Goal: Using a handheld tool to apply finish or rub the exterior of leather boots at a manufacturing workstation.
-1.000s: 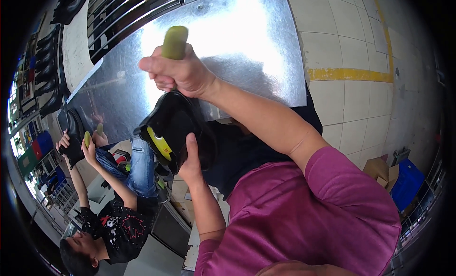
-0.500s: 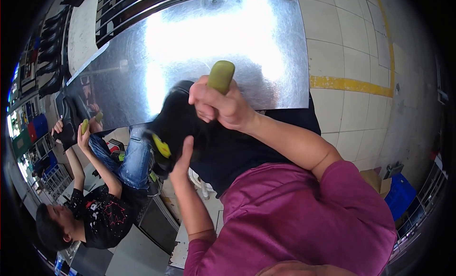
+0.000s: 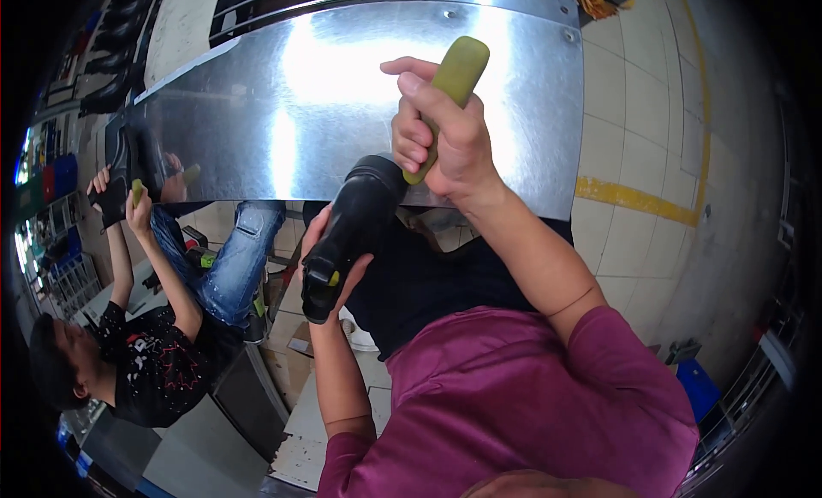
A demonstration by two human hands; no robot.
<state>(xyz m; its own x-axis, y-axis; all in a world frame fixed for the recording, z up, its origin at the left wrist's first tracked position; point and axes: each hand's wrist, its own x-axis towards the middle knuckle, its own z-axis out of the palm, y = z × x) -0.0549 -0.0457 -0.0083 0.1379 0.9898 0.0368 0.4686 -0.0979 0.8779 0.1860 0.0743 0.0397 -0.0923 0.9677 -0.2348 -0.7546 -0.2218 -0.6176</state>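
I take the black shoe point(image 3: 353, 232) as my landmark, since everything I am doing turns around it. My left hand point(image 3: 330, 250) is under and behind the shoe, fingers spread and wrapped around its body so that it sits tilted, with the opening up toward the shiny metal sheet point(image 3: 342, 104) and the toe end, with its small yellow-green tag, pointing down toward my lap. My right hand point(image 3: 445, 143) is just above the shoe's upper end, closed tight in a fist around the olive-green handle point(image 3: 449, 87) of a tool; the handle sticks up out of my fist, and the working end is hidden behind my fingers and the shoe, so I cannot tell whether it is touching the shoe. To do this well I judge I should keep the left hand's grip firm and low so the shoe does not twist, hold the right wrist steady, and work in short controlled strokes near the opening rather than big swings, keeping my left fingers clear of the hidden tip. To the left of the shoe, lower down, another person in a black printed shirt point(image 3: 158, 365) and blue jeans point(image 3: 231, 258) holds a dark shoe and a similar greenish tool up by the metal sheet. To the right of the shoe lies pale floor tile with a yellow line point(image 3: 638, 202).
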